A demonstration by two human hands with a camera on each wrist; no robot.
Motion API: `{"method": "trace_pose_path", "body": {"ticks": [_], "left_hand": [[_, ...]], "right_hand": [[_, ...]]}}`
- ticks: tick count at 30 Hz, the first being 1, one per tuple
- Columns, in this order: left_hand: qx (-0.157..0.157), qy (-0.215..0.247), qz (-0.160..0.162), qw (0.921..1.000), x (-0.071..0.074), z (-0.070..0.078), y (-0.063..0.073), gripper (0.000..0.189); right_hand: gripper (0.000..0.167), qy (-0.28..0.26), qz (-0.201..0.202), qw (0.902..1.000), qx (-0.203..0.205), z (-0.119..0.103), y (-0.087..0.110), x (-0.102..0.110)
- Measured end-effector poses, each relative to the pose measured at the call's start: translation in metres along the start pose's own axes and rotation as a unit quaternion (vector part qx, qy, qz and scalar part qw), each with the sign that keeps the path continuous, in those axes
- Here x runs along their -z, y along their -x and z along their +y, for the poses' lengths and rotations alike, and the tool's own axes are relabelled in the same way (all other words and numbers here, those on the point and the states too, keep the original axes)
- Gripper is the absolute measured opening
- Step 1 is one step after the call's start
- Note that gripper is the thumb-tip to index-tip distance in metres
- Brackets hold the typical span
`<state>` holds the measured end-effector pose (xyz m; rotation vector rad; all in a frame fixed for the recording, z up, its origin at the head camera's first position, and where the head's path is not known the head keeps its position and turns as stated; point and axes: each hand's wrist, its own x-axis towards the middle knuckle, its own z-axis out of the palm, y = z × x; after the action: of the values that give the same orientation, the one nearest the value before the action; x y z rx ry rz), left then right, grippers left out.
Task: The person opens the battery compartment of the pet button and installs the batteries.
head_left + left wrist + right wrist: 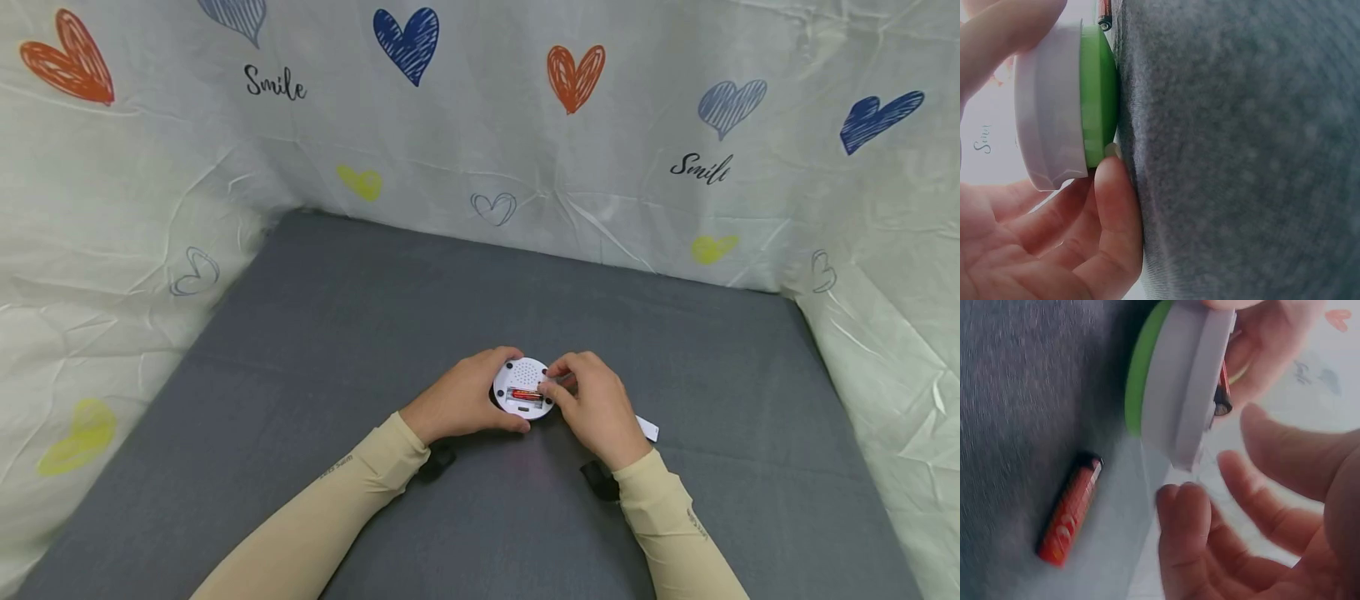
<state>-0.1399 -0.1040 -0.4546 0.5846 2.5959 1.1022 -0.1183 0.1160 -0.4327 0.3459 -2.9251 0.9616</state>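
Two hands are working at a round white device [522, 375] above the gray cloth [420, 533], near the middle of the near half. The left hand [467, 398] is gripping it by the rim, thumb on the near edge and fingers on the far edge. The right hand [597, 408] is holding thumb and fingers parted and bent beside the battery bay [525, 404], pinching nothing; whether a fingertip is touching the housing cannot be told.

Handling: the device is probably light and rigid; its smooth side wall may be slippery. Opposite points on the rim are offering the best hold, leaving the bay uncovered. The bay's contacts are likely the delicate part.

Materials: the housing is showing smooth, glossy white plastic, with a perforated back and dark round feet [501, 393]. A green rounded section [1099, 94] is facing the cloth. One slim red battery [527, 395] is sitting in the bay, its dark end standing proud of the housing. A loose red battery [1071, 512], cylindrical and dark-ended, is lying on the finely woven cloth. A flat white piece [647, 428] is showing partly behind the right wrist.
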Motion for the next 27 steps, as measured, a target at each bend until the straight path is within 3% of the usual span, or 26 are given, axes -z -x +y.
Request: {"method": "trace_pose_path", "body": {"ticks": [4, 8, 20, 27], "left_hand": [[0.000, -0.004, 0.001, 1.0000, 0.000, -0.001, -0.001, 0.097], [-0.004, -0.007, 0.004, 1.0000, -0.001, -0.001, -0.001, 0.097], [-0.015, -0.014, 0.008, 0.9998, -0.002, 0.000, -0.002, 0.097], [-0.021, -0.015, 0.009, 0.9996, -0.002, -0.001, -0.003, 0.096]], "right_hand": [[0.012, -0.023, -0.029, 0.9985, -0.041, 0.001, -0.002, -0.001], [0.016, -0.048, -0.033, 0.9960, -0.067, 0.002, -0.003, -0.004], [0.029, -0.056, -0.036, 0.9923, -0.105, -0.001, -0.006, -0.009], [0.031, -0.072, -0.047, 0.9908, -0.105, -0.002, -0.009, -0.011]]}}
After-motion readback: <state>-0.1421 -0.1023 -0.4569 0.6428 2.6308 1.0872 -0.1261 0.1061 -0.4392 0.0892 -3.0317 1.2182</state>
